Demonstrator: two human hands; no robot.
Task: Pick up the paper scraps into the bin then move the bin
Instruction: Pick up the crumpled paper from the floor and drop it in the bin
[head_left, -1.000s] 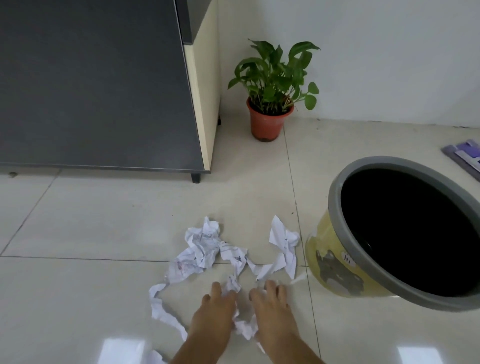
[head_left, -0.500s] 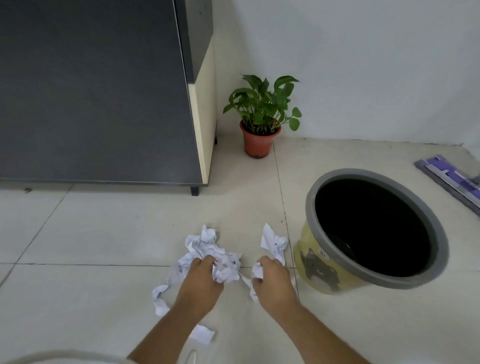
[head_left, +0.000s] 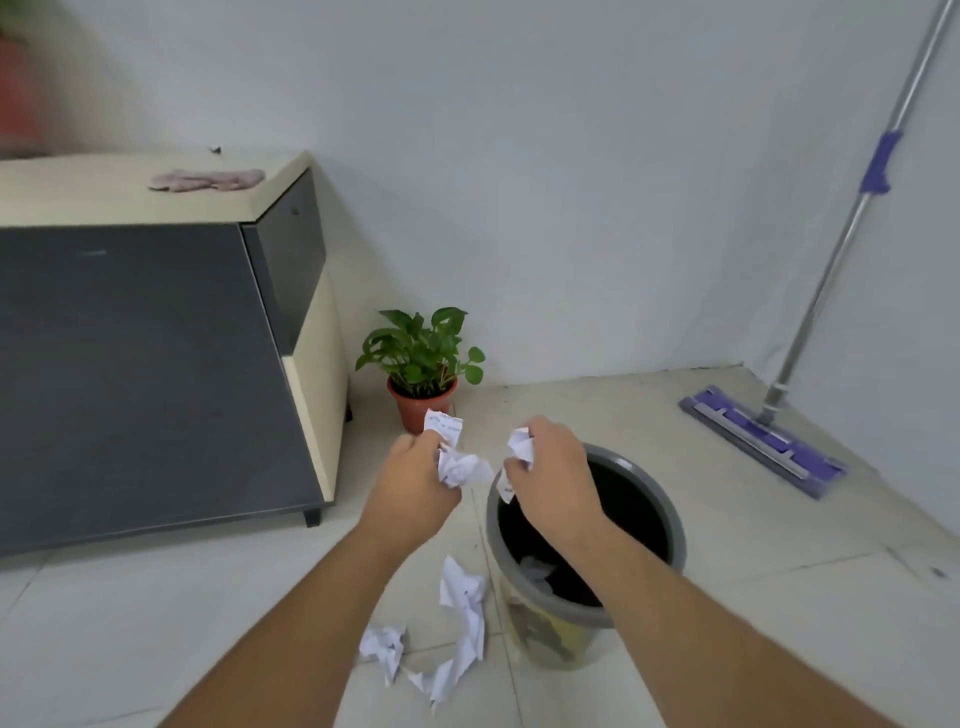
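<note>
The bin (head_left: 670, 525) is yellow with a grey rim and a black inside, standing on the floor right of centre. My left hand (head_left: 410, 486) is raised just left of the bin's rim, shut on crumpled white paper scraps (head_left: 454, 462). My right hand (head_left: 550, 480) hovers over the bin's mouth, shut on another crumpled paper scrap (head_left: 519, 449). More white paper scraps (head_left: 460, 623) lie on the tiles left of the bin's base, below my arms. Something pale shows inside the bin near its front wall.
A dark-fronted cabinet (head_left: 156, 374) with a beige top stands at the left, a pink cloth (head_left: 208, 179) on it. A potted plant (head_left: 421, 364) sits by the wall behind my hands. A purple flat mop (head_left: 763, 436) leans in the right corner.
Both hands closed on scraps on the floor and rose with them. My right hand now hangs over the bin's mouth; the view lifted, showing the cabinet top and mop.
</note>
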